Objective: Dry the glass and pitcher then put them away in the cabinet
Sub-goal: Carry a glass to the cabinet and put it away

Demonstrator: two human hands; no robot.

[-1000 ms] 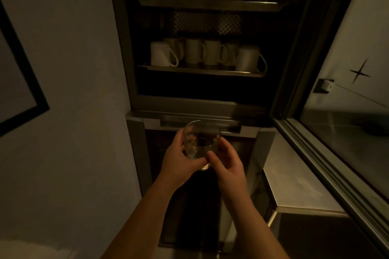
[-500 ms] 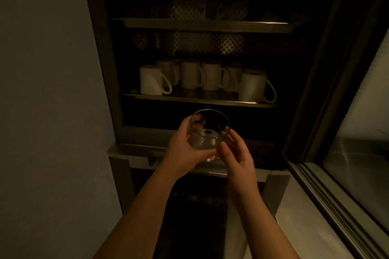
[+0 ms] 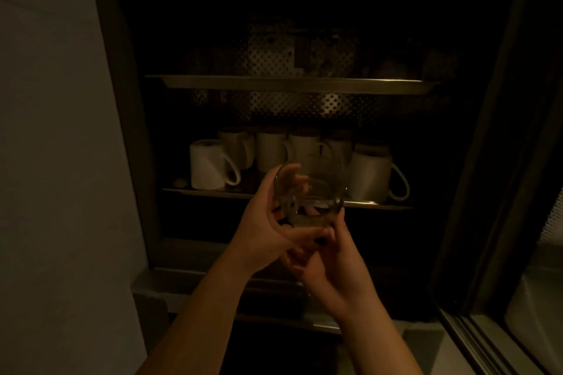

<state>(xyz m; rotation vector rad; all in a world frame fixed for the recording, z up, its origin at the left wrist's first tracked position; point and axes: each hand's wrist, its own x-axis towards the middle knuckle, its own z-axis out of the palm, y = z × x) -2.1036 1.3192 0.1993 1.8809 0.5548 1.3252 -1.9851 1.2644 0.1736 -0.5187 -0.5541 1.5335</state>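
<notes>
A clear drinking glass [image 3: 313, 195] is held up in front of the open, dark cabinet [image 3: 128, 119], level with the front edge of its lower shelf [image 3: 377, 206]. My left hand [image 3: 268, 222] grips the glass round its left side, fingers showing through it. My right hand [image 3: 332, 259] holds it from below and the right, fingertips at its base. The pitcher is not in view.
Several white mugs [image 3: 210, 164] stand in rows on the lower shelf behind the glass. Above them is a metal upper shelf [image 3: 292, 84] with a perforated back panel. A pale wall [image 3: 54, 131] is at left, and a steel counter [image 3: 533, 307] at lower right.
Both hands have lifted the glass up and forward, from below the cabinet opening to the level of the mug shelf. The view has tilted up with it.
</notes>
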